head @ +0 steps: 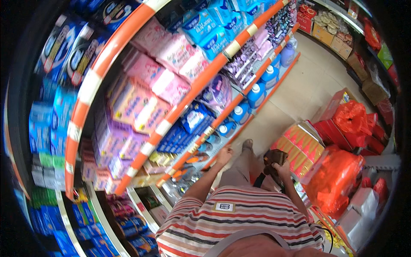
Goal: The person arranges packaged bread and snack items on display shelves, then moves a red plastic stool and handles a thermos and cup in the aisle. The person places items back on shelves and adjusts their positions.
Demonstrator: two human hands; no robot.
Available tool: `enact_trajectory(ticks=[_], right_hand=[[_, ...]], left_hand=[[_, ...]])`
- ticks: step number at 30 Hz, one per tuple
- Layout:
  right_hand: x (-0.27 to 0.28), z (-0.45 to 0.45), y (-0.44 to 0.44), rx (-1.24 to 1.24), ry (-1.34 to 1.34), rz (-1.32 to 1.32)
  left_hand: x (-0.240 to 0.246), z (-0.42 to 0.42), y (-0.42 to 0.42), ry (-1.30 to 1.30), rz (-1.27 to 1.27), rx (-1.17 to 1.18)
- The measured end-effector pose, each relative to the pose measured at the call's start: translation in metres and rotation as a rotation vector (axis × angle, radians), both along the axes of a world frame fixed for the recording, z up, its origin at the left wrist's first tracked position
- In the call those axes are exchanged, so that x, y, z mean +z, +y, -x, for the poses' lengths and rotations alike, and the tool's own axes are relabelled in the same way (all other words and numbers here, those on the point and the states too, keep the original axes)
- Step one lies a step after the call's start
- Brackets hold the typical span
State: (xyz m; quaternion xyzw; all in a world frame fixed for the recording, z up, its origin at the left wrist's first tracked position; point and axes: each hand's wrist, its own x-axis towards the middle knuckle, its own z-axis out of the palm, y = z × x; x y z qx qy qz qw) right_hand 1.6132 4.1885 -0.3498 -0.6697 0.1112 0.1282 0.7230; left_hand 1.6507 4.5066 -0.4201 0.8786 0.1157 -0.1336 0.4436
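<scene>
My right hand (282, 169) grips a dark brown item (275, 158), perhaps a wallet or pouch, in front of my right thigh. A dark strap (259, 180) shows just left of it. My left hand (225, 155) hangs beside the lowest shelf edge on my left, its fingers curled in and nothing seen in them. Closest to that hand are blue bottles with white caps (227, 128) on the bottom shelf. To the right of the brown item stands a gold and red patterned carton (298, 149).
Shelves with orange and white edge strips (192, 106) line my left, stacked with pink packs (173, 85) and blue packs (215, 41). Red plastic bags (335, 180) and red boxes (332, 136) crowd my right. A tiled aisle floor (285, 96) runs ahead, past my shoe (247, 144).
</scene>
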Motion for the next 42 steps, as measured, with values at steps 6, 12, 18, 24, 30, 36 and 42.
enact_trajectory(ticks=[6,12,18,24,30,36,42], right_hand=[[0.021,-0.073,0.089,-0.020,0.165,-0.430],[0.004,-0.104,0.129,-0.181,0.288,-0.478],[-0.051,-0.087,0.110,-0.108,0.279,-0.554],[-0.066,-0.052,0.101,-0.174,0.249,-0.695],[-0.058,-0.001,0.131,-0.179,0.037,-0.453],[-0.077,0.072,0.131,-0.236,0.231,-0.215],[-0.105,0.124,0.129,-0.398,0.330,-0.173]], left_hand=[[0.093,-0.049,-0.032,0.028,0.317,-0.120],[0.079,-0.076,-0.051,-0.069,0.313,-0.335],[0.034,-0.084,-0.077,-0.112,0.209,-0.490],[0.016,-0.062,-0.099,-0.215,0.123,-0.506],[0.041,-0.029,-0.054,-0.323,0.392,-0.299],[0.125,-0.045,0.034,-0.506,0.507,0.113],[0.116,-0.125,0.150,-0.572,0.095,0.300]])
